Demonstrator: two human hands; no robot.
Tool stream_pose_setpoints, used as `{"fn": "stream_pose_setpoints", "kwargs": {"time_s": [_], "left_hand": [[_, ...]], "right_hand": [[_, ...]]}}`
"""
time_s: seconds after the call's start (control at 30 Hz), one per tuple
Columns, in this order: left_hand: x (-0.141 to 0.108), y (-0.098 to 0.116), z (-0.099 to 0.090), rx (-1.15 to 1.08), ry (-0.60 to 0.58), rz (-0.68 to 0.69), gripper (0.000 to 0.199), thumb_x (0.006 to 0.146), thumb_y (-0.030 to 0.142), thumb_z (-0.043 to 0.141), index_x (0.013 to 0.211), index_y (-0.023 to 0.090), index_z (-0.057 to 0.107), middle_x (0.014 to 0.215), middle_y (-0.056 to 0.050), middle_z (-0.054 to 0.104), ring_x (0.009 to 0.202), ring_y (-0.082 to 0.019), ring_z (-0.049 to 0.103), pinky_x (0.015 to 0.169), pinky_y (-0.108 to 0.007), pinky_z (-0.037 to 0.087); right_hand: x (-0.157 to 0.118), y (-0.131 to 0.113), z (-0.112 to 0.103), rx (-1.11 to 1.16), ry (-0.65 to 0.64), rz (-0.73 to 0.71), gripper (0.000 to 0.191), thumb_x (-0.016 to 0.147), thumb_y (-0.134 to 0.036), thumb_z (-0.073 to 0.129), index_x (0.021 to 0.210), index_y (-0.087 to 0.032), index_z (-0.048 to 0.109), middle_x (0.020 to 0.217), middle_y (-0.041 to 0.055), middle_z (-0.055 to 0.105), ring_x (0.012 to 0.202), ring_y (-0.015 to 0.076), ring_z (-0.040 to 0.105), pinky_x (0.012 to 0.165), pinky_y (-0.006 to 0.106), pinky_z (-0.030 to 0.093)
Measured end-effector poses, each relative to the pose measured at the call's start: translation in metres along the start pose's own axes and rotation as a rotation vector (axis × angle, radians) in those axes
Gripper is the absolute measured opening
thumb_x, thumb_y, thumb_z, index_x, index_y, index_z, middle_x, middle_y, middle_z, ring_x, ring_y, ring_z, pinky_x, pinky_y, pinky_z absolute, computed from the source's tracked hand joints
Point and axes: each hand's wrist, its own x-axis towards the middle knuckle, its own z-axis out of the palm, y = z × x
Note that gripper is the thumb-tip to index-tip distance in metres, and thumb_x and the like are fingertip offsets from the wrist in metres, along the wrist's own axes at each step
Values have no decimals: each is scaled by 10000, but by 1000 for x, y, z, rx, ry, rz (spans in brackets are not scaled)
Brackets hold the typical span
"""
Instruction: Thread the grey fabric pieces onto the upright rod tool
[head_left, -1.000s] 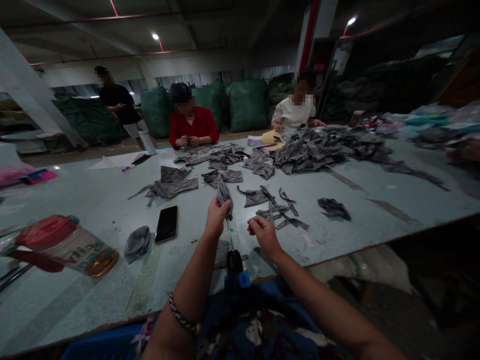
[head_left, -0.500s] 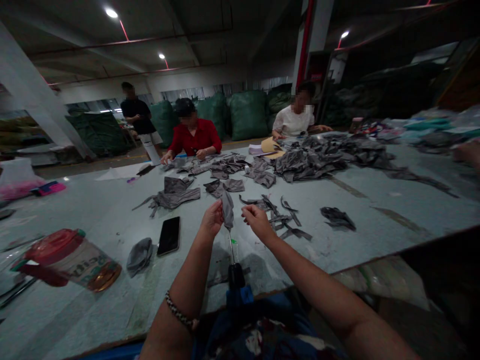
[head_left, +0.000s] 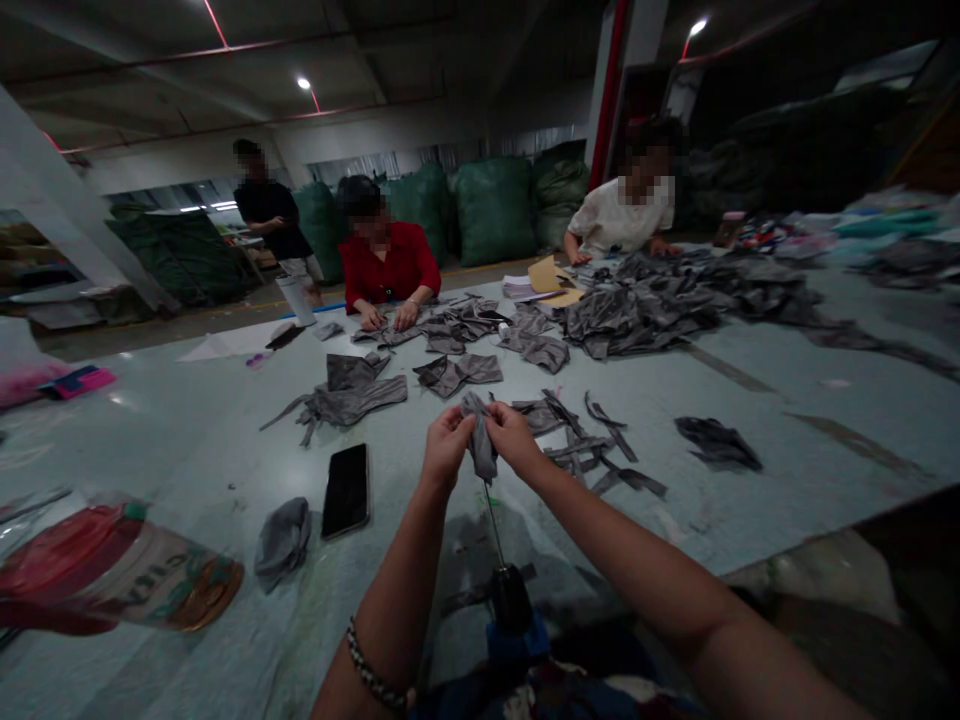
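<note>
A small grey cloth piece [head_left: 481, 450] is held between my two hands, at the tip of a thin metal rod [head_left: 493, 520] that rises from a black and blue holder [head_left: 512, 605] at the table's near edge. My left hand [head_left: 450, 440] pinches the cloth from the left. On the other side, my right hand [head_left: 510, 430] grips its upper right part with closed fingers. Beyond and beside my hands lie grey cloth pieces [head_left: 352, 400] and thin grey strips [head_left: 592, 445].
On the table [head_left: 262, 450], a phone [head_left: 346, 490], a grey cloth bundle [head_left: 283, 543] and a plastic jug [head_left: 127, 570] stand or lie at left. A large grey cloth heap [head_left: 645, 310] is at back right. Two people sit opposite; another stands behind.
My right hand has come in to the cloth and closed on it. The view has shifted, and the person in red now has both hands together on grey cloth.
</note>
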Motion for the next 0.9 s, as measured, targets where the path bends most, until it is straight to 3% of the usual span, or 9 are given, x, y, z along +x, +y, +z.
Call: {"fn": "stream_pose_setpoints", "kwargs": {"time_s": [0.23,0.43,0.53,0.67,0.8,0.9], "left_hand": [[10,1,-11,156,-36,35,201,678,303,565,732,119,628,512,13,527,437,-82,427,407,-184,313],[27,-7,-12,-34,-78,-108,255,624,316,617,774,110,608,548,5,539,459,-84,450,439,-188,329],[28,-13,-10,-120,-38,-174,300,640,372,617,800,121,582,528,30,498,430,-63,416,429,-173,305],[13,-12,-9,-64,-27,-124,348,700,425,571,893,136,576,603,20,529,489,-67,448,473,-172,344],[3,-4,0,43,-47,-97,312,603,260,646,882,139,576,742,-21,604,629,-125,534,575,-213,419],[8,-2,10,67,-32,-127,218,577,159,558,793,135,583,658,-1,587,538,-104,498,515,-204,393]], "right_hand": [[3,-6,-8,150,40,58,323,680,-480,557,641,-165,497,547,-44,484,482,78,427,466,205,353],[-4,19,-12,182,167,120,344,699,-495,545,613,-172,464,471,-61,404,398,62,355,373,188,277],[-25,41,-5,215,110,231,337,726,-490,514,615,-178,455,441,-71,390,357,57,317,355,189,246],[-45,57,-2,136,-13,251,348,765,-489,466,620,-173,487,426,-59,427,369,65,358,383,188,272],[-24,45,-20,144,-18,264,329,682,-486,567,790,-176,564,684,-3,596,566,109,526,500,214,404],[6,21,-31,171,19,159,382,675,-475,572,924,-186,583,874,23,622,741,136,559,619,234,430]]}}
